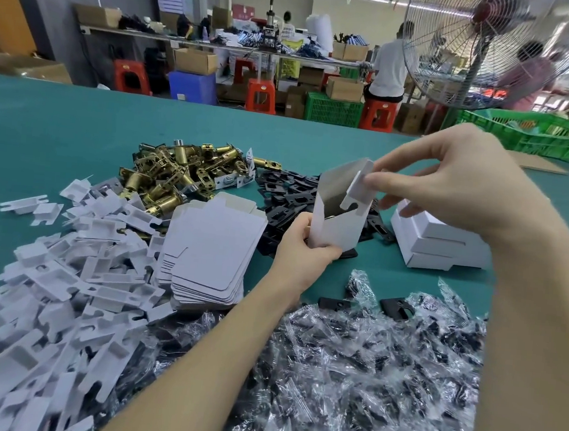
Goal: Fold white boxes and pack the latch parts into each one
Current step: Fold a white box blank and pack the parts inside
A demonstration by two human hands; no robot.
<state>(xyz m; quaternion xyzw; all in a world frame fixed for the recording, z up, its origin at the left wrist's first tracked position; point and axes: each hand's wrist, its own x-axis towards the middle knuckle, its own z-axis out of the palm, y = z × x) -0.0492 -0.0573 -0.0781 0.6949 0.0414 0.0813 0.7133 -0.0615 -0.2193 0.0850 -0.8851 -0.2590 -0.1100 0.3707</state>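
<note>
The left hand (302,248) grips the base of the upright box (339,216), held above the tabletop (59,133). From the upper right, the right hand (458,182) pinches an insert (359,192), poised to slide down the box's long axis.

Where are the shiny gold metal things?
In the head view, the gold latch parts lie in a heap on the green table, far left of the hands, behind the flat white boxes and beside the black plates.

Bright, even light; edges warped, blurred
</note>
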